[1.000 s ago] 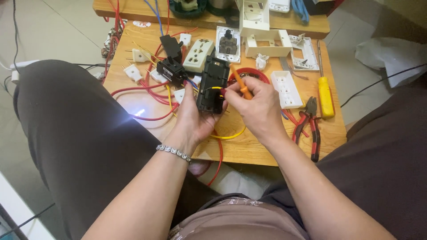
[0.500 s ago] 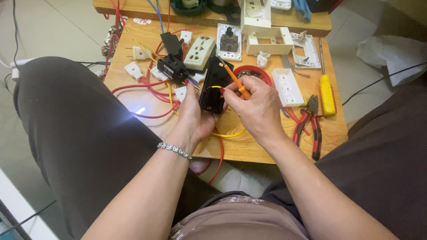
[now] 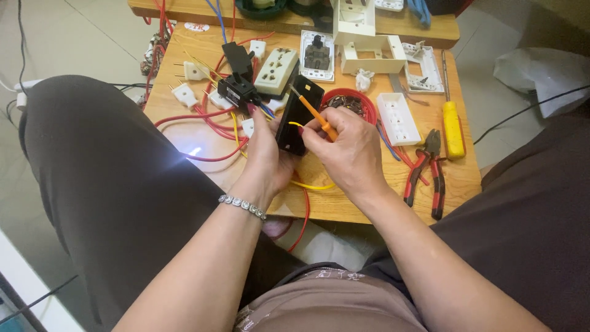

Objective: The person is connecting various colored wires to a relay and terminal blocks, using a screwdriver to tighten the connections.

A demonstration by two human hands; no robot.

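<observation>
My left hand [image 3: 267,154] holds a black socket body [image 3: 298,115] upright over the low wooden table [image 3: 344,200]. A yellow wire [image 3: 310,184] runs out of the socket and loops down under my hands. My right hand [image 3: 350,150] grips a small orange-handled screwdriver [image 3: 319,117], its tip set against the top of the black socket. A bead bracelet [image 3: 243,206] sits on my left wrist.
Red-handled pliers [image 3: 424,172] and a yellow screwdriver [image 3: 453,126] lie at the right. A red bowl of small parts [image 3: 350,101], white socket plates [image 3: 398,117], white plugs [image 3: 184,95], a black module [image 3: 236,92] and red wires [image 3: 203,120] crowd the table. My knees flank it.
My hands and the black socket have shifted slightly; the screwdriver tip has moved up toward the socket's top edge. Everything else on the table is unchanged.
</observation>
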